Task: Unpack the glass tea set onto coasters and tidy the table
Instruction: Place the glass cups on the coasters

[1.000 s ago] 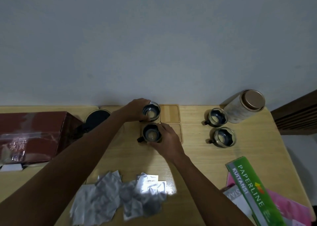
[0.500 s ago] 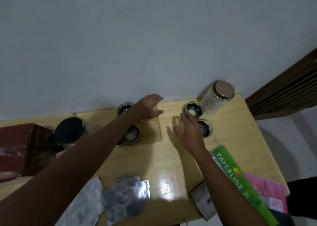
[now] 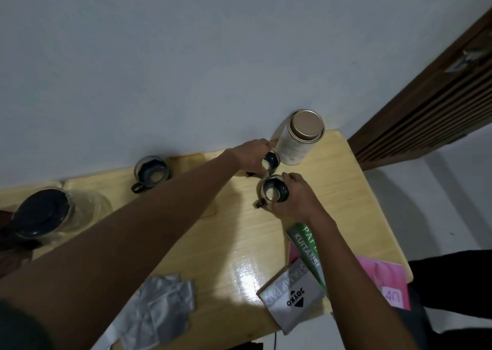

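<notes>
Glass tea cups: both your hands have jumped from the coasters to the last two. Left hand (image 3: 253, 155) grips the far glass cup (image 3: 271, 161) by the gold-lidded tin (image 3: 299, 138), right hand (image 3: 295, 199) wraps the nearer glass cup (image 3: 273, 192), both on the bare wooden counter (image 3: 343, 190). Coaster run next, I'd guess.

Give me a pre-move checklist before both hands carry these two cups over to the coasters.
1. Left hand closed on the far glass cup: ok.
2. Right hand closed on the near glass cup: ok.
3. Far cup clear of the metal-lidded canister: not ok, they sit almost touching.
4. Free coaster visible by the wall: ok; the second is hidden under the left arm, cannot tell.
5. Third cup already in place: cannot tell what it stands on.
6. Both cups upright: ok.
</notes>
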